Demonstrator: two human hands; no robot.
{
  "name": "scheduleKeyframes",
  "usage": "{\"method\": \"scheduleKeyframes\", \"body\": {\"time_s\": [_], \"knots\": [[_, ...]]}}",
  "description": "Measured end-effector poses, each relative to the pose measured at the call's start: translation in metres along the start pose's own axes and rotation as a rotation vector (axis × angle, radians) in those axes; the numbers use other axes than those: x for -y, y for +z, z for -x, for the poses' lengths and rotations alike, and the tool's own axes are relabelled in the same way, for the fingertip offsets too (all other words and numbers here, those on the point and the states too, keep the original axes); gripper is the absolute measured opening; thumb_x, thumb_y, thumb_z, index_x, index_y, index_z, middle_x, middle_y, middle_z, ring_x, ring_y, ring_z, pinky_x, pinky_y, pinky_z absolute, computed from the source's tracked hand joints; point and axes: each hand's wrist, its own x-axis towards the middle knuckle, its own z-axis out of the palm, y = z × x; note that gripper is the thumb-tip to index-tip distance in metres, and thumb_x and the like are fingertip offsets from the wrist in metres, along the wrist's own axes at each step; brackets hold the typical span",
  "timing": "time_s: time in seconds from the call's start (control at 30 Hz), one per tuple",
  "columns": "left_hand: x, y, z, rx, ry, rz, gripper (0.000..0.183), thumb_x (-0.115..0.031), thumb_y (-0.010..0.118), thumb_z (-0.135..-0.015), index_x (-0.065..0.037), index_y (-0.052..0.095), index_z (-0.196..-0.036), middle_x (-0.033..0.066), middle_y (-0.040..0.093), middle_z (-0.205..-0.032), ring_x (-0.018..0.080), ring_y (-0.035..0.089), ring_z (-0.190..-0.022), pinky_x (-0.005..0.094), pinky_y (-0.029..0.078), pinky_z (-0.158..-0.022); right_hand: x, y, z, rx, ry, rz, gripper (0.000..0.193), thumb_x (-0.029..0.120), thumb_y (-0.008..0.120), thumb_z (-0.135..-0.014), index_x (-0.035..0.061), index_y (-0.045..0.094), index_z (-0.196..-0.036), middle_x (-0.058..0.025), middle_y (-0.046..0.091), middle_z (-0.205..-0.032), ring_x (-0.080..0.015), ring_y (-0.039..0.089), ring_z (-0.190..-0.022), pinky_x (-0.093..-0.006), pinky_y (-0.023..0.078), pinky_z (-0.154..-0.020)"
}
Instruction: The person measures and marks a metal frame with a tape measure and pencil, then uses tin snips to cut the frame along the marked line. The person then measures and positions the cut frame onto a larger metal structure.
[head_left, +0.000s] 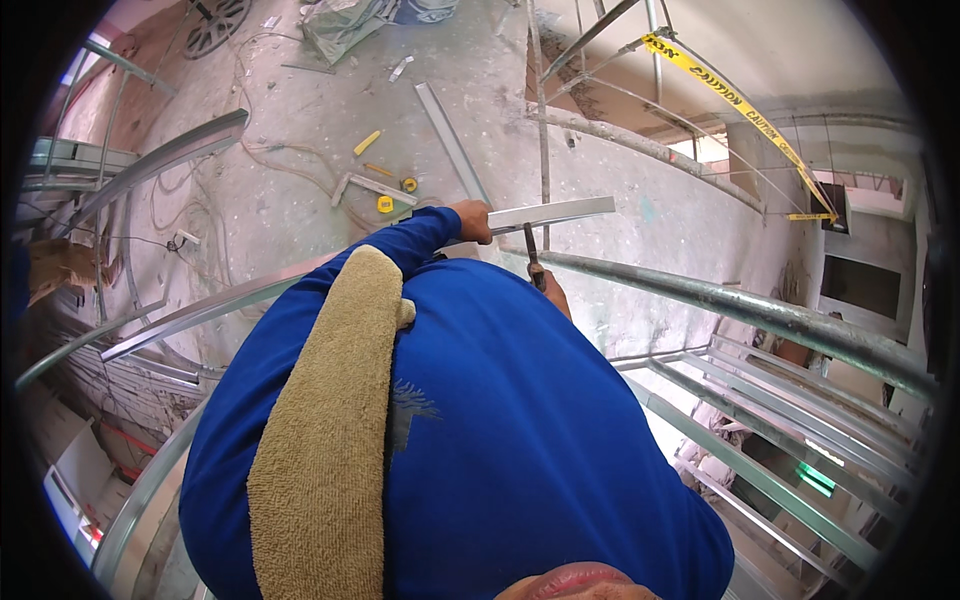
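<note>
Above a speckled grey floor (330, 110), a straight, shiny silver metal strip (560, 212) extends rightward from the left hand (472, 221), clenched on its end; the right hand (553, 291) grips a dark tool (531, 243).

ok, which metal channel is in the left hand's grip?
The metal channel jutting right from the left hand; the floor channel ahead and the upper-left channel are in no hand.
</note>
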Motion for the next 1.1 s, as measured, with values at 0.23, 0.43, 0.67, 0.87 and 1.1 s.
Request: {"method": "scheduleKeyframes", "body": {"time_s": [0.23, 0.43, 0.67, 0.87, 1.1], "knots": [[0.013, -0.011, -0.01, 0.075, 0.006, 0.155, 0.043, -0.028, 0.073, -0.056, 0.001, 0.074, -0.087, 0.0224, 0.071, -0.09, 0.034, 0.068, -0.081, 0.0396, 0.054, -0.072, -0.023, -0.004, -0.014, 0.059, -0.086, -0.194, 0.045, 0.024, 0.064, -0.092, -0.001, 0.053, -0.128, -0.0053, 0.057, -0.093, -0.0161, 0.054, -0.084, -0.0304, 0.046, -0.08], [0.011, -0.017, -0.009, 0.093, -0.005, 0.145, 0.046, -0.027, 0.073, -0.054, 0.001, 0.073, -0.091, 0.0214, 0.071, -0.09, 0.033, 0.069, -0.081, 0.0392, 0.053, -0.071, -0.007, -0.007, -0.012, 0.051, -0.153, -0.167, 0.044, 0.022, 0.063, -0.092, -0.0003, 0.053, -0.129, -0.0079, 0.061, -0.101, -0.0176, 0.057, -0.091, -0.0318, 0.046, -0.083], [0.007, -0.017, -0.006, 0.107, -0.005, 0.142, 0.048, -0.025, 0.072, -0.055, -0.001, 0.071, -0.097, 0.0205, 0.071, -0.09, 0.0326, 0.068, -0.082, 0.0394, 0.053, -0.071, -0.008, -0.009, -0.021, 0.048, -0.124, -0.08, 0.044, 0.024, 0.065, -0.09, 0.0007, 0.055, -0.127, -0.0121, 0.062, -0.101, -0.0217, 0.058, -0.088, -0.0348, 0.047, -0.081], [-0.001, -0.016, 0.002, 0.1, -0.03, 0.093, 0.046, -0.024, 0.07, -0.058, -0.002, 0.07, -0.098, 0.0212, 0.07, -0.094, 0.0346, 0.068, -0.086, 0.0402, 0.053, -0.075, 0.007, -0.012, -0.011, -0.011, -0.075, 0.08, 0.039, 0.025, 0.066, -0.089, -0.0017, 0.057, -0.116, -0.019, 0.065, -0.096, -0.0314, 0.063, -0.087, -0.0398, 0.049, -0.077], [-0.014, 0.002, 0.014, -0.126, -0.055, -0.062, 0.044, -0.026, 0.067, -0.066, -0.004, 0.07, -0.104, 0.0226, 0.068, -0.107, 0.0382, 0.065, -0.1, 0.0418, 0.053, -0.086, 0.013, -0.018, 0.003, -0.016, 0.07, 0.207, 0.037, 0.026, 0.065, -0.089, -0.0036, 0.057, -0.109, -0.0198, 0.067, -0.091, -0.0352, 0.065, -0.086, -0.0428, 0.049, -0.074]]}}
